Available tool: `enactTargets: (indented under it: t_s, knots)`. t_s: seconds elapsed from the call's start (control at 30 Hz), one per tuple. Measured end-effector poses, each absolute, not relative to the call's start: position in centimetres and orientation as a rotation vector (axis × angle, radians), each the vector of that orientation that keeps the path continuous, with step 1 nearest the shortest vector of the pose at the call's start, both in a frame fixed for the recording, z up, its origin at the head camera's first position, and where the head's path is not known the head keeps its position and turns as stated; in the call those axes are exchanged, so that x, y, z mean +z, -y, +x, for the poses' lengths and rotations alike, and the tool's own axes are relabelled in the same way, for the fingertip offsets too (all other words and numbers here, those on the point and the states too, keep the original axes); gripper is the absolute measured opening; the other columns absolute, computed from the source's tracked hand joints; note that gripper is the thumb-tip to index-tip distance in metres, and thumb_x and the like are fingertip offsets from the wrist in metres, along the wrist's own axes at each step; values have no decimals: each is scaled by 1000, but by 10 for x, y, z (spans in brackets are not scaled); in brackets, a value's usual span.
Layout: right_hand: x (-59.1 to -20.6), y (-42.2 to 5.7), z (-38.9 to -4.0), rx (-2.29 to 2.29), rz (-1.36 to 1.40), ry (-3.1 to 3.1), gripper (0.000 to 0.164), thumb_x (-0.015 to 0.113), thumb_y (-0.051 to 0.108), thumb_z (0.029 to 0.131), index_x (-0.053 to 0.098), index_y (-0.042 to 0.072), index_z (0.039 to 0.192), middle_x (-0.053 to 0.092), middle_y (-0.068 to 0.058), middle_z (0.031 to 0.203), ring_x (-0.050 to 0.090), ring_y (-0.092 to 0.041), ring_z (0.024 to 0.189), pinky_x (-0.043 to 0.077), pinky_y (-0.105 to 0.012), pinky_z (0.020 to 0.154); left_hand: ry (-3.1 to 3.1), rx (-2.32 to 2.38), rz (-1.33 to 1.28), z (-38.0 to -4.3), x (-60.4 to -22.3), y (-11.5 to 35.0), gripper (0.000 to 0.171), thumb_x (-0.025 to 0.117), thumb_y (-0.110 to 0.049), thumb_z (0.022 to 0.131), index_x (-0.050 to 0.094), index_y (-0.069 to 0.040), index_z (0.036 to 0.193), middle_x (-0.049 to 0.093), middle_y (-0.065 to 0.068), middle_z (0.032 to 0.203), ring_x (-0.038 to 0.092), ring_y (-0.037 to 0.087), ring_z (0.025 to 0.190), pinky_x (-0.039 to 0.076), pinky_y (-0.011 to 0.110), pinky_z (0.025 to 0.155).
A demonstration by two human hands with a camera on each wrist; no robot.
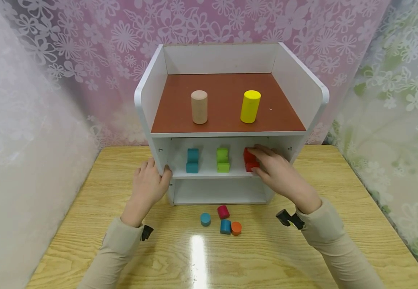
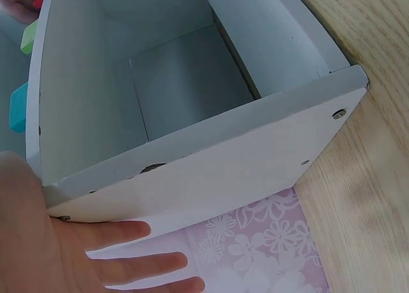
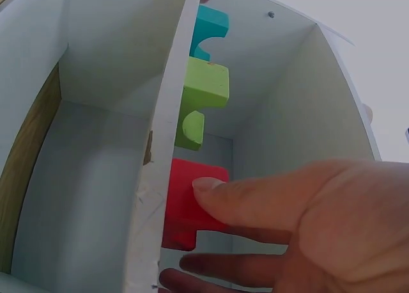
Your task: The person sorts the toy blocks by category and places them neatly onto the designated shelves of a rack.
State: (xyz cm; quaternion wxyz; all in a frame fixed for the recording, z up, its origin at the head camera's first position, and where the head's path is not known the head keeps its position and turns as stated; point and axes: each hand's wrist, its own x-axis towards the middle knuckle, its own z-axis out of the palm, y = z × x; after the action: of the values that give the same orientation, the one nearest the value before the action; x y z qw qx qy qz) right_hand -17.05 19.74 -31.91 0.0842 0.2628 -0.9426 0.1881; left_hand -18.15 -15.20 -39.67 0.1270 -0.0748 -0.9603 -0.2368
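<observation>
Red block (image 1: 249, 161) pinched in a right hand (image 1: 279, 174) on the middle shelf (image 1: 209, 177) of a white shelf unit (image 1: 221, 60).
The right grip is clamped on the block at the shelf's right end, thumb on its face, while the left hand (image 1: 149, 180) grips the unit's left side, thumb inside and fingers along the outside; a teal block (image 1: 192, 161) and a green block (image 1: 223, 160) stand to the red one's left, a tan cylinder (image 1: 199, 107) and a yellow cylinder (image 1: 250, 106) stand upright on the brown top, and on the table (image 1: 86, 216) before the unit lie a magenta piece (image 1: 223, 212), a light blue piece (image 1: 205, 219), a darker blue piece (image 1: 225, 226) and, just beside that, an orange piece (image 1: 236, 228).
</observation>
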Motion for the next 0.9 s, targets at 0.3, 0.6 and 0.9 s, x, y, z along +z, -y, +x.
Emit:
enactTargets:
  t_s: [0.3,0.6,0.9]
  knots:
    - [-313,-191,-157,511,780,2735,46,68,7,92,56,-2,135,45,-25,143,48,-46,123,40,-58,101,2772,-653,-267,-182,-395,155,54,37,-36,99,53,-2,139,59,19,122,51,42,108,36,57,92]
    - [-314,-181,-136,509,870,2488,39,76,10,87,64,4,123,56,-14,130,52,-34,113,48,-49,91,2783,-506,-292,-186,-386,159,52,41,-38,95,58,-9,135,61,14,125,55,40,104,39,58,86]
    - [-330,-164,-113,659,998,2348,38,79,8,81,69,6,118,63,-7,118,59,-23,107,51,-43,91,2768,-524,-277,-188,-382,156,34,44,-35,91,63,-13,108,62,11,115,52,35,88,38,50,75]
